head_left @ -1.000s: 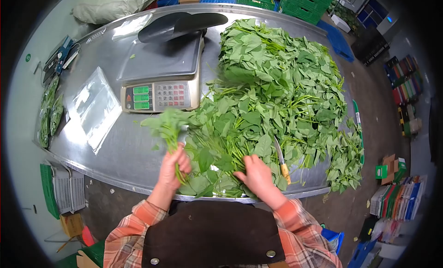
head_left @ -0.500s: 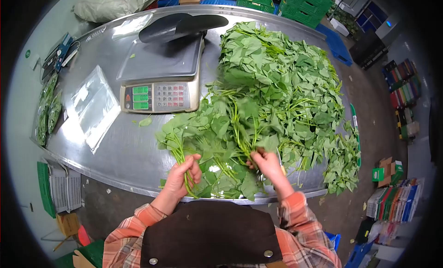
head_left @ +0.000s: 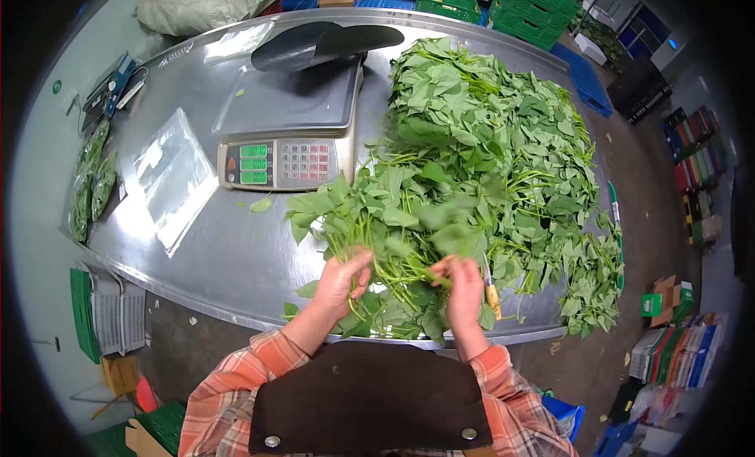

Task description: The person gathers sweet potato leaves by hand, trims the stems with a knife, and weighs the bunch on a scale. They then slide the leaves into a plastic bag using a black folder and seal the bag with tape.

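Note:
My left hand [head_left: 346, 282] is wrapped round the stems of a bunch of leafy greens [head_left: 358, 221] near the table's front edge. Just to its right, my right hand [head_left: 462, 284] pinches a leafy stem [head_left: 440, 272], its leaves blurred by motion. A large heap of greens [head_left: 503, 134] spreads over the right half of the metal table [head_left: 259, 276]. Beside my right hand lies a tool with a yellow handle [head_left: 492, 296]. Behind the bunch stands a scale [head_left: 287, 162] with green displays and a bare grey plate.
Clear plastic bags [head_left: 173, 178] lie flat left of the scale. Packed greens [head_left: 93, 182] rest at the table's left edge. A dark curved object [head_left: 322, 44] sits behind the scale. Green crates [head_left: 531, 15] stand beyond the back edge, and a grey crate [head_left: 118, 315] stands at the lower left.
My left hand has moved right and slightly up with its bunch, closer to my right hand. The yellow-handled tool shows more fully now. The whole view has shifted slightly.

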Demonstrator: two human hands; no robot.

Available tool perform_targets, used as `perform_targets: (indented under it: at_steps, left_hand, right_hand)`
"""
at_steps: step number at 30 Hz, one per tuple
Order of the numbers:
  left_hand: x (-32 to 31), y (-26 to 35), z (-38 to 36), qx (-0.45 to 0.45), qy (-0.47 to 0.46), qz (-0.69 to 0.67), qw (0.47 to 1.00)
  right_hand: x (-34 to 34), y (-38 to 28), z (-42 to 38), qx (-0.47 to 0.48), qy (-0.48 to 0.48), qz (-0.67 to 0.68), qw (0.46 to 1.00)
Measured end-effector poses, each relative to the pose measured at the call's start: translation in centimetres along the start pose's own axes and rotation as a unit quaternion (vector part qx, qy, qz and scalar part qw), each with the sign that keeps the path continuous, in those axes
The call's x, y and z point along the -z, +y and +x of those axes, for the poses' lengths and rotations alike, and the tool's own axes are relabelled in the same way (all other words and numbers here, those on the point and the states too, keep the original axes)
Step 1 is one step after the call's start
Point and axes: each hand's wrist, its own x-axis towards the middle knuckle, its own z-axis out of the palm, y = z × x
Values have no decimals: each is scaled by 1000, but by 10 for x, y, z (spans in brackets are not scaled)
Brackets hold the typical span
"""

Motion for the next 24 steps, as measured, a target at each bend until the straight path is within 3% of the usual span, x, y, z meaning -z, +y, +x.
perform_targets:
  at_steps: [1,3,5,6,7,9,11,13,15,18,21,22,24]
  left_hand:
    - [2,-1,-1,-10,9,-13,1000]
    - [7,4,-5,-17,-7,15,1000]
    - [11,14,-15,-10,-57,97,994]
    - [9,14,-18,-12,-65,116,991]
    - [7,12,-21,-8,-63,130,990]
    - [1,10,-21,-7,-61,156,986]
    - [1,5,-21,-18,-40,139,989]
    - [2,4,-20,-13,-4,121,993]
    - [2,8,-22,-24,-6,126,992]
    - [9,6,-21,-25,-38,164,985]
    - [2,9,-19,-60,32,121,990]
    - [4,9,-17,-61,26,83,994]
    - [-2,4,-13,-68,105,-12,992]
  right_hand:
    - [11,6,11,-52,57,117,990]
    - [14,-4,15,-49,50,-2,998]
    - [28,-6,18,-87,-164,-200,962]
    - [21,-18,16,-183,-257,-121,941]
    - [16,-15,13,-183,-304,-127,926]
    - [-13,-29,10,-200,-386,-270,859]
    - [-23,10,7,-195,-375,-183,887]
    - [-33,28,5,-84,-347,-141,923]
    - [-38,28,8,9,-353,-128,927]
    - [-42,21,10,-229,-444,-81,862]
    - [-49,59,0,-106,-332,-39,937]
    - [-47,60,-1,-60,-284,-148,945]
    - [-45,48,-7,15,-243,-241,940]
